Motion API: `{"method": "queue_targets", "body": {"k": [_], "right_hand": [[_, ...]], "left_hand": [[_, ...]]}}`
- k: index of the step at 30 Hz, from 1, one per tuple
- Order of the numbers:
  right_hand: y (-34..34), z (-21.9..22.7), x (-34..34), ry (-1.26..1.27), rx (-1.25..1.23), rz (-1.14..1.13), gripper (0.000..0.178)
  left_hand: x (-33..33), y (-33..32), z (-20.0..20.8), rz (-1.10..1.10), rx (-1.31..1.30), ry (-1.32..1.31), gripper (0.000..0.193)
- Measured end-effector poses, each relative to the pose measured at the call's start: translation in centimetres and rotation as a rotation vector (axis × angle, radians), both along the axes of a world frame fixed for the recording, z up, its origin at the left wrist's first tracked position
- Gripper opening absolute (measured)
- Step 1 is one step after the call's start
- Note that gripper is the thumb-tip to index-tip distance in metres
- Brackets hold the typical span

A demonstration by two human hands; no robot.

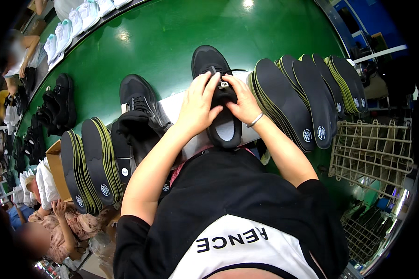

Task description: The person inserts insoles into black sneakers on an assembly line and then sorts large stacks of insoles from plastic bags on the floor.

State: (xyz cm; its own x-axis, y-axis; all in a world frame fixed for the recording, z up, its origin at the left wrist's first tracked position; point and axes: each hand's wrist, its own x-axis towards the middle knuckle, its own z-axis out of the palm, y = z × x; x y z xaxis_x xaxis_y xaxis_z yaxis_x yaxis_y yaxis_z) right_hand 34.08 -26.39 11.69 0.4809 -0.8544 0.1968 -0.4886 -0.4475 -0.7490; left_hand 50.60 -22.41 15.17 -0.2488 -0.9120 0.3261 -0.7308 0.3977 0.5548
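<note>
A black sneaker (209, 59) lies in front of me, toe pointing away, with its opening toward my body. My left hand (198, 104) grips its left side, fingers over the laces and thumb at the collar. From the other side my right hand (243, 101) holds the collar and tongue, a metal bangle on that wrist. A small pale tag (224, 84) shows between my fingertips at the tongue. Inside the heel a light grey footbed (225, 126) is visible. Another black sneaker (137, 93) stands to the left, near my left forearm.
Stacks of black insoles (277, 102) with yellow-green edges line the right. Similar insole stacks (97, 158) stand at left beside a cardboard box (55, 162). More black shoes (60, 104) sit farther left on the green table (181, 28). A wire rack (372, 149) is at right; co-workers are at left.
</note>
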Motion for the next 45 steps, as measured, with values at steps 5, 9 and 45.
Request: {"method": "queue_targets", "body": {"k": [5,9,45], "right_hand": [[-0.9,-0.9,0.2,-0.219,0.103,0.043,0.034],[-2.4,-0.5,1.7,-0.248,0.473,-0.105,0.034],[-0.3,5.7,-4.5,0.318,-0.017,-0.237,0.039]], "left_hand": [[0.6,-1.2,-1.2,0.062,0.057,0.297,0.049],[1.9,-3.1,-2.0,0.183,0.403,0.565,0.045],[2.2,-3.1,-2.7,0.233,0.510,0.936,0.035]]}}
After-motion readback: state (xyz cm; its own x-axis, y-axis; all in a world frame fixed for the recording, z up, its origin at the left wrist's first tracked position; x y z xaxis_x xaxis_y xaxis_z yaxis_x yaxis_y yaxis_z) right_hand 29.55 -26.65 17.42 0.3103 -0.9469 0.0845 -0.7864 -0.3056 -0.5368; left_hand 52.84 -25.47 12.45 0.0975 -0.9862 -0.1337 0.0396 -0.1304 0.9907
